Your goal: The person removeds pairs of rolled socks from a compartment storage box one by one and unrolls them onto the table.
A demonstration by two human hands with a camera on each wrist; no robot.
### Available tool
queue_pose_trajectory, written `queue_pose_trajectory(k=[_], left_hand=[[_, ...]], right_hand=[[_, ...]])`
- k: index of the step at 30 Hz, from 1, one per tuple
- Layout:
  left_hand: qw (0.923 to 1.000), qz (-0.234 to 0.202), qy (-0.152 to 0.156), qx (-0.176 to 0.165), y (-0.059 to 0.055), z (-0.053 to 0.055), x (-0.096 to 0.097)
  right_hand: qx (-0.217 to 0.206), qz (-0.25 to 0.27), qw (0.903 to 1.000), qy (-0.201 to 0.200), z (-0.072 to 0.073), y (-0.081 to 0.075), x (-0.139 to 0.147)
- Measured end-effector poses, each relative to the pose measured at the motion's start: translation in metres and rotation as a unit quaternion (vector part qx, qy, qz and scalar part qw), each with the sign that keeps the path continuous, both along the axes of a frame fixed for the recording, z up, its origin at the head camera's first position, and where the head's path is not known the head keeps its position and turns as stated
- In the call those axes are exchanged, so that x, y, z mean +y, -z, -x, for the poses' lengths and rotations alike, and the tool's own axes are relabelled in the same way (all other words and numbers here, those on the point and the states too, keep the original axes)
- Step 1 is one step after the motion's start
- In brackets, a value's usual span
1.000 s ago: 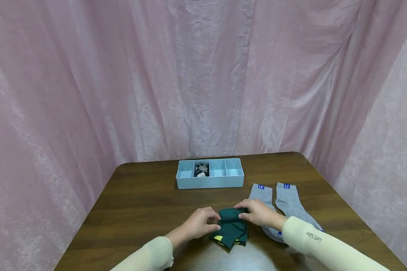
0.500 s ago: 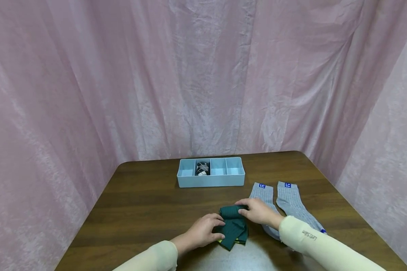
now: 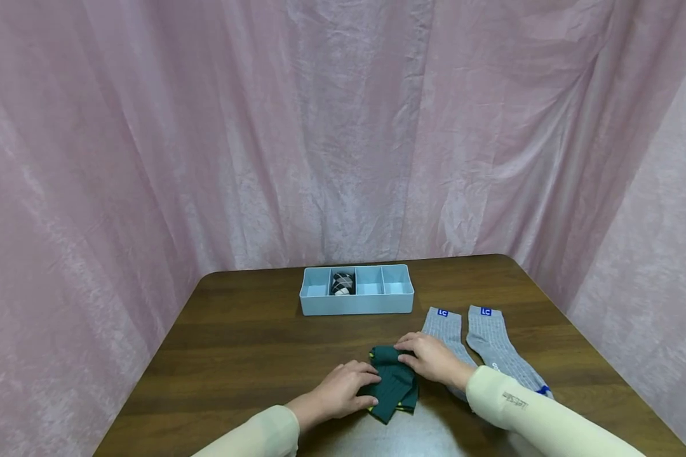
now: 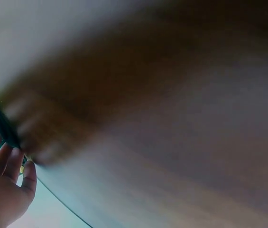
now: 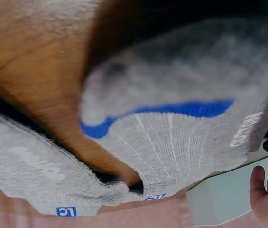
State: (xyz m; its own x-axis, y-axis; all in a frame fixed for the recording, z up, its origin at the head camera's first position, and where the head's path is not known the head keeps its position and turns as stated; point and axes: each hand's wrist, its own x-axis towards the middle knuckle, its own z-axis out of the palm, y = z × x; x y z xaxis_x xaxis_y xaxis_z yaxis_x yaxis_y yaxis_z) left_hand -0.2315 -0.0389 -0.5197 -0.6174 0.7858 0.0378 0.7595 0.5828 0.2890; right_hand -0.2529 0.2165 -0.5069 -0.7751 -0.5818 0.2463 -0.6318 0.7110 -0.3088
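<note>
In the head view, a pair of dark green socks (image 3: 394, 392) with yellow edging lies on the table, its far end folded over. My right hand (image 3: 431, 358) grips the right end of that fold between thumb and fingers. At the left edge, my left hand (image 3: 343, 388) rests its fingertips on the cloth, thumb spread apart from the fingers. The left wrist view has the left fingers (image 4: 13, 161) against the green fabric (image 4: 5, 128). Only the right thumb and a fingertip (image 5: 258, 183) show at the right wrist view's edge, beside a bit of dark cloth.
Two grey socks (image 3: 505, 349) with blue LC labels lie flat on the right, one partly under the right forearm. Farther back stands a light blue divided box (image 3: 357, 306), a rolled argyle sock (image 3: 343, 284) in one compartment. Pink curtains (image 3: 343, 133) hang behind the table (image 3: 234, 355).
My left hand has moved right onto the green socks, covering a yellow patch. The far fold has shifted under the right fingers, baring a yellow edge at its left corner.
</note>
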Motion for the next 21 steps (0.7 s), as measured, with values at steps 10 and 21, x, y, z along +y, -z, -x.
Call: queue_pose_trajectory(k=[10,21], left_hand=[[0.9983,0.028,0.046,0.020,-0.002,0.007,0.000],[0.9966,0.033,0.056,0.050,-0.003,0.002,0.000]], right_hand=[[-0.090,0.061,0.9901,0.089,0.016,-0.006,-0.012],[0.070,-0.001,0.9973,0.021,0.014,0.001,-0.010]])
